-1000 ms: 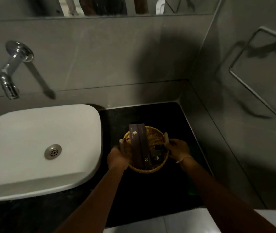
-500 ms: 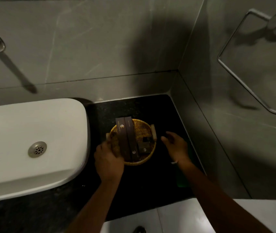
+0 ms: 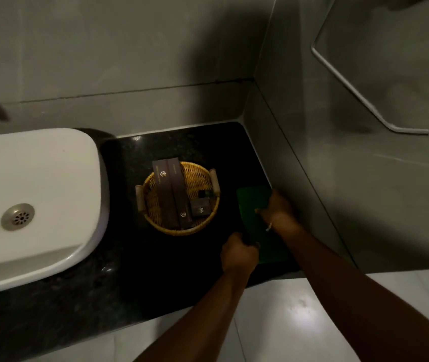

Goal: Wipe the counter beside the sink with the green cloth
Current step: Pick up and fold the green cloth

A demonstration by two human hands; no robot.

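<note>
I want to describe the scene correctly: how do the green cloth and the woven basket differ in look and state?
The green cloth is flat and plain; the woven basket is round, yellow and rimmed, with side handles. Both hands, left hand and right hand, are on the cloth, while nobody touches the basket. The basket holds dark boxes; the cloth carries nothing. Both sit on the black counter beside the sink.

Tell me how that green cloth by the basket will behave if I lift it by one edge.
The green cloth lies flat and thin on the dark counter, so it will probably droop limply rather than hold shape. It looks light. Both hands, left and right, are on its edges; gripped at one edge only, it will likely hang and swing.
</note>
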